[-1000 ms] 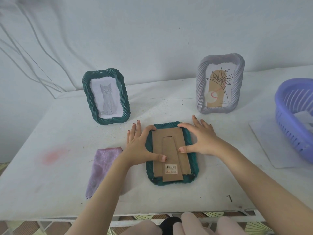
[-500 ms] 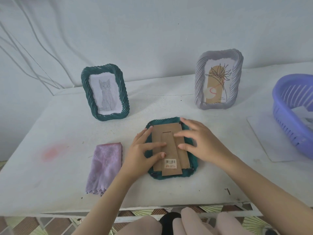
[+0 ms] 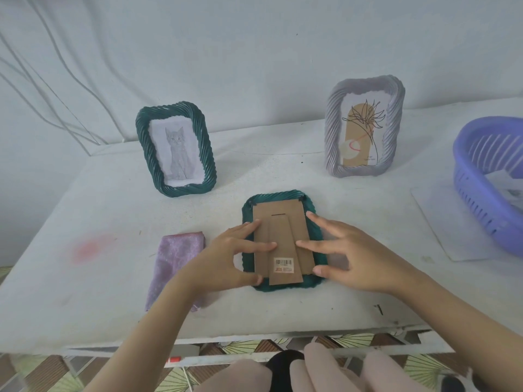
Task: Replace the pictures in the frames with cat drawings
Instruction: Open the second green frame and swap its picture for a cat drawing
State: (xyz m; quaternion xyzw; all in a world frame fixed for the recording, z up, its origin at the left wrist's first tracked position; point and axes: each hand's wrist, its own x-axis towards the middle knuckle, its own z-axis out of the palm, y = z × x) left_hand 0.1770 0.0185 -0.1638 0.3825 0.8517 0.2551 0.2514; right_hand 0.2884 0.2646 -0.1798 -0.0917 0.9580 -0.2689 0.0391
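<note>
Head view: left grip [image 3: 235,258] and right grip [image 3: 353,258], open-fingered, have shifted from the teal frame [image 3: 276,196] sides onto its cardboard backing [image 3: 278,210], likely fastening it.

The face-down green frame [image 3: 283,197] showed only its cardboard backing [image 3: 278,210], so any picture inside was hidden. The left hand [image 3: 226,261] covered part of its left edge, and that forearm hid a corner of the purple cloth [image 3: 175,256]. The barcode sticker [image 3: 283,265] print was too small to read. The picture's right edge cut off the purple basket [image 3: 481,176], and the sheet inside it [image 3: 509,188] was possibly printed paper.
</note>
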